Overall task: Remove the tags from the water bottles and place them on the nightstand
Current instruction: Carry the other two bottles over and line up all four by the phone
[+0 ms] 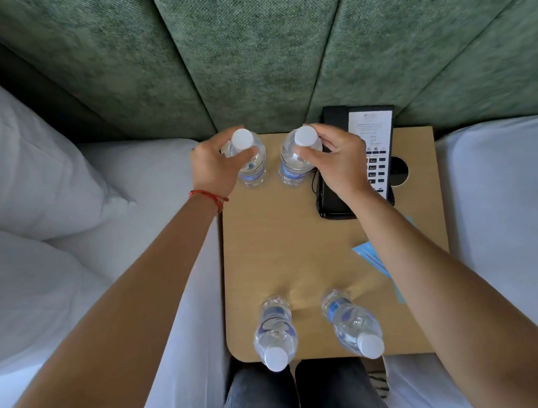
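Two clear plastic water bottles (pixel 273 333) stand at the near edge of the tan wooden nightstand (pixel 301 244). At its far end, the left hand (pixel 216 169) and right hand (pixel 338 163) each clasp another bottle (pixel 294 162) upright. Placement seems nearly finished; letting go comes next. Light-blue paper tags (pixel 370 257) lie at its right side.

The right forearm covers most of the light blue tags (pixel 374 260) near the right edge of the nightstand (pixel 283 243), so their count and print cannot be told. The right hand (pixel 337 159) hides part of the black telephone (pixel 381 153), and the card on its face is too small to read. The labels on the near bottles (pixel 275 334) are blurred. Both arms are cut off by the lower edge.
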